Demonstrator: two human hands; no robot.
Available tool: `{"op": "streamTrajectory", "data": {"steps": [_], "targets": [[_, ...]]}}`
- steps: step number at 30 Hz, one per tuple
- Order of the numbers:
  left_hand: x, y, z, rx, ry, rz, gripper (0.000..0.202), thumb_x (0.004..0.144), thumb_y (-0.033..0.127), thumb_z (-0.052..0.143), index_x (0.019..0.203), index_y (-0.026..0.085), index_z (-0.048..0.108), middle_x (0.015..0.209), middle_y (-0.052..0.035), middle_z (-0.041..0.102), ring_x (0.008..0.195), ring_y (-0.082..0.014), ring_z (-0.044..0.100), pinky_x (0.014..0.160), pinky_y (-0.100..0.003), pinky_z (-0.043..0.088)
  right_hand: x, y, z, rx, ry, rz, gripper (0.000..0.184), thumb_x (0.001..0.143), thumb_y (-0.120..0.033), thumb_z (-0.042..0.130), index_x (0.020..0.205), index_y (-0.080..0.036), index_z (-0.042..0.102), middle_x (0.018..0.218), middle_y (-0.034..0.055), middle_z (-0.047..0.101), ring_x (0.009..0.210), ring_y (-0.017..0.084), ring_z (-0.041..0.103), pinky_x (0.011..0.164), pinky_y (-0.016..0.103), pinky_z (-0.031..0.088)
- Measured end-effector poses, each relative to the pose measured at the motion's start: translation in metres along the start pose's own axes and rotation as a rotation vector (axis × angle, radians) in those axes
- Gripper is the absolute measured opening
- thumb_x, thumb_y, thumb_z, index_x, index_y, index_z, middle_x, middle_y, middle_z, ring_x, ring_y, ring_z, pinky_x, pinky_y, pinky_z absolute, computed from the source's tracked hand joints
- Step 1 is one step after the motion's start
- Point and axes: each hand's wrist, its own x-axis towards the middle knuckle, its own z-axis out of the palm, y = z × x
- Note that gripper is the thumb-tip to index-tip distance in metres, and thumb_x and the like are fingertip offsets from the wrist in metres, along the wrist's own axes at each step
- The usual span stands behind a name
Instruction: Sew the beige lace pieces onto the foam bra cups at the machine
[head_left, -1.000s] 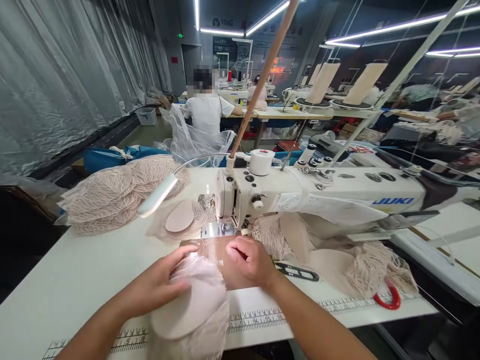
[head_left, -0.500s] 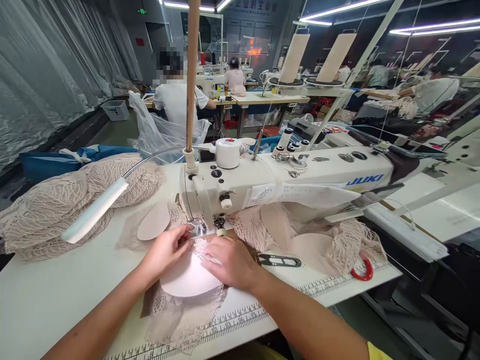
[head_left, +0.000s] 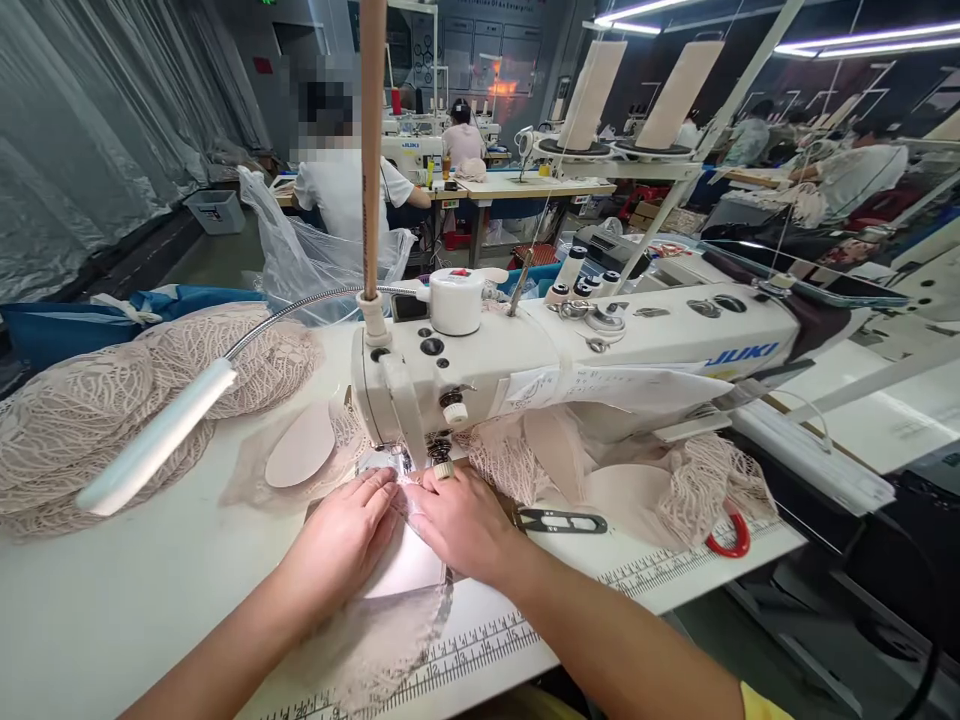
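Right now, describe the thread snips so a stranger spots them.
Start at the big white sewing machine. In front of it, just right of the person's right hand, lie the thread snips. Their dark, slim frame with two open slots sets them apart from the red curved handle farther right.

At seven o'clock, the fabric (head_left: 409, 572) is white and pale beige. At nine, the lace pile (head_left: 97, 400) is beige with branching pattern; at four, the curved thing (head_left: 742, 535) is red.
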Motion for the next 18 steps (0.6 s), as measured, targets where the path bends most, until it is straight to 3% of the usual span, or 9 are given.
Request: {"op": "streamTrajectory", "data": {"steps": [4, 8, 11, 15, 18], "targets": [[-0.002, -0.011, 0.013, 0.039, -0.001, 0.018, 0.035, 0.095, 0.026, 0.038, 0.114, 0.009, 0.062, 0.122, -0.018, 0.063, 0.11, -0.0275, 0.061, 0.093, -0.042, 0.052, 0.002, 0.0, -0.002, 0.011, -0.023, 0.038, 0.016, 0.09, -0.029, 0.052, 0.098, -0.018, 0.062, 0.088, 0.0064, 0.057, 0.086, 0.021, 0.05, 0.074, 0.033, 0.039], [0.002, -0.023, 0.011, 0.06, -0.031, 0.064, 0.039, 0.094, 0.026, 0.039, 0.121, 0.006, 0.059, 0.121, -0.0199, 0.063, 0.108, -0.0288, 0.062, 0.089, -0.042, 0.054, 0.005, 0.0, -0.002, 0.009, -0.029, 0.079, 0.017, 0.09, -0.028, 0.052, 0.102, -0.02, 0.062, 0.091, 0.0069, 0.059, 0.087, 0.022, 0.051, 0.075, 0.033, 0.04], [0.007, -0.029, 0.007, 0.079, -0.059, 0.117, 0.042, 0.094, 0.029, 0.04, 0.122, 0.005, 0.06, 0.115, -0.02, 0.066, 0.103, -0.0294, 0.063, 0.084, -0.041, 0.055, 0.007, -0.001, -0.001, 0.012, -0.032, 0.092, 0.021, 0.09, -0.026, 0.052, 0.106, -0.021, 0.063, 0.097, 0.0079, 0.061, 0.089, 0.023, 0.052, 0.075, 0.034, 0.041], [0.014, -0.035, 0.005, 0.044, -0.13, 0.119, 0.04, 0.094, 0.031, 0.039, 0.117, 0.008, 0.063, 0.094, -0.0162, 0.071, 0.083, -0.0258, 0.066, 0.073, -0.037, 0.055, 0.008, -0.001, 0.004, 0.004, -0.01, 0.108, 0.021, 0.092, -0.026, 0.048, 0.102, -0.021, 0.066, 0.098, 0.0087, 0.062, 0.089, 0.023, 0.052, 0.077, 0.035, 0.041], [0.019, -0.041, 0.003, 0.004, -0.175, 0.14, 0.033, 0.093, 0.026, 0.04, 0.107, 0.012, 0.066, 0.096, -0.0145, 0.069, 0.084, -0.0246, 0.065, 0.074, -0.036, 0.053, 0.009, 0.0, 0.008, 0.0, 0.02, 0.112, 0.02, 0.091, -0.027, 0.05, 0.093, -0.02, 0.067, 0.095, 0.0085, 0.062, 0.087, 0.023, 0.052, 0.076, 0.035, 0.041]]}}
